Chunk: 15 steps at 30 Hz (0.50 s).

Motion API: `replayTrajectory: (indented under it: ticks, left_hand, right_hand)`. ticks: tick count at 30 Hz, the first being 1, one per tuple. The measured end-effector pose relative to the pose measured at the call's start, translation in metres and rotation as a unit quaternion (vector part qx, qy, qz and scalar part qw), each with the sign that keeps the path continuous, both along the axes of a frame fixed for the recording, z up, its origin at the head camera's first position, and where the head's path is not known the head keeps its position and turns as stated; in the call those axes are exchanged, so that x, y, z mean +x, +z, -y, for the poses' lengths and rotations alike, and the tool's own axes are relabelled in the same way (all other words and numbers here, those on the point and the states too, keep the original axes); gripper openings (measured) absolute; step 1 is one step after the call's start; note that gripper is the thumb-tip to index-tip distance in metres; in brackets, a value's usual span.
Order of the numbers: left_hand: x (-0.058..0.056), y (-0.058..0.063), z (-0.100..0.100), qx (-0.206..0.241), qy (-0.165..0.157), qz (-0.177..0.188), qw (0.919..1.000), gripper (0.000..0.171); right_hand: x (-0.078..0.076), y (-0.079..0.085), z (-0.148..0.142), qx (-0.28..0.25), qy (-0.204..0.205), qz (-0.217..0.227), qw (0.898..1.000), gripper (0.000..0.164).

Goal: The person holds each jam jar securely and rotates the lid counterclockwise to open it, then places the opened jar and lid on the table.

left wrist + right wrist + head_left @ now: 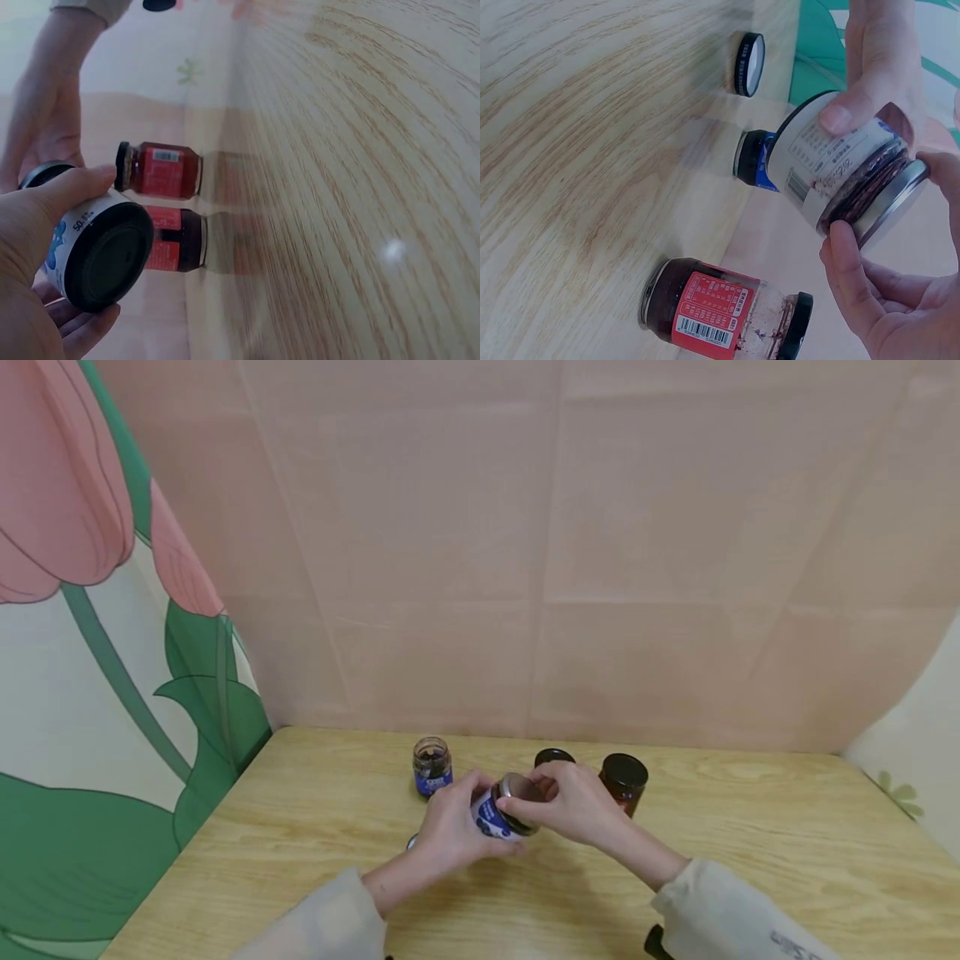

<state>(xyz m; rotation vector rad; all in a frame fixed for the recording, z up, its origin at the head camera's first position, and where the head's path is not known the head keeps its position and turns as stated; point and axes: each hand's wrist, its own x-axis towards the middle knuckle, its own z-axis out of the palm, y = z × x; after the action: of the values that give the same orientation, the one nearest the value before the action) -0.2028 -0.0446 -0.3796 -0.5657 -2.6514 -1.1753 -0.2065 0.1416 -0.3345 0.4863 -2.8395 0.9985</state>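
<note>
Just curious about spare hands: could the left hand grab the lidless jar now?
Probably not right away: the left hand grips the white-and-blue jar. If it were free, likely yes, since the lidless jar stands close by with nothing visible between.

Jar (840, 161), white-and-blue label (489, 818), dark contents (864, 187), silver lid (892, 201) at its mouth, tilted, held aloft

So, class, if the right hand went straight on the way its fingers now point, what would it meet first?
The silver lid, which the right hand seems to pinch at its rim; just beyond comes the jar held in the left hand. Exact contact is hard to judge.
</note>
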Motion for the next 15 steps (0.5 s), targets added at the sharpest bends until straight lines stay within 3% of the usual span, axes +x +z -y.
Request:
replayTrajectory:
  ticks: [15]
  left_hand:
    - [-0.003,0.004,0.010,0.024,-0.062,0.056,0.9962,0.068]
  right_hand:
    - [-0.003,-0.004,-0.015,-0.014,0.138,-0.015,0.990,0.055]
